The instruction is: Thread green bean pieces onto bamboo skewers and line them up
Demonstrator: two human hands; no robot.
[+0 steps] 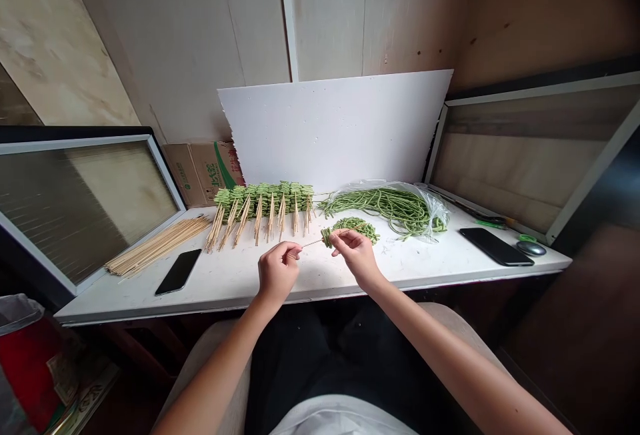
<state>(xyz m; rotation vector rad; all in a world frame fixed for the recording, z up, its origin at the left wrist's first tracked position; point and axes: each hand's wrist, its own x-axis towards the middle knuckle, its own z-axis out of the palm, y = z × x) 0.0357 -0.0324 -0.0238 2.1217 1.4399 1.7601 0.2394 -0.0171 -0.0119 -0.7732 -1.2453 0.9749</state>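
Nearest to us, black trousers (320,361) and a white top (340,415) fill the seat before a long white tabletop (410,267). Low on our left stands a red bin (27,361) with a thin, crumpled plastic liner (19,311); we cannot make out its contents.

Over the table's front edge, our left hand (278,268) is curled, thumb and forefinger pinching one end of a thin, pale wooden skewer (313,243). Our right hand (356,255) grips short, green cut bean pieces (327,237) between thumb and fingertips, the other fingers loosely bent. These pieces sit crosswise at the skewer's far end, between the two hands; how many the right fingers cover, we cannot tell.

Flat, glossy black phones lie well apart, one at left (179,272), one at right (495,246), the latter beside a smooth silver oval object (531,247). A fanned bundle of bare, straight wooden sticks (157,245) lies beyond the left phone. Just behind our right hand is a loose heap of chopped green beans (369,229).

Farther back, a clear, wrinkled plastic bag (440,208) holds long, tangled whole beans (390,203), some spilling out. Beside it, loaded bean skewers (265,195) are stacked in rows, bare ends toward us. Behind them stand a brown cardboard box (197,168) and an upright white board (335,131).
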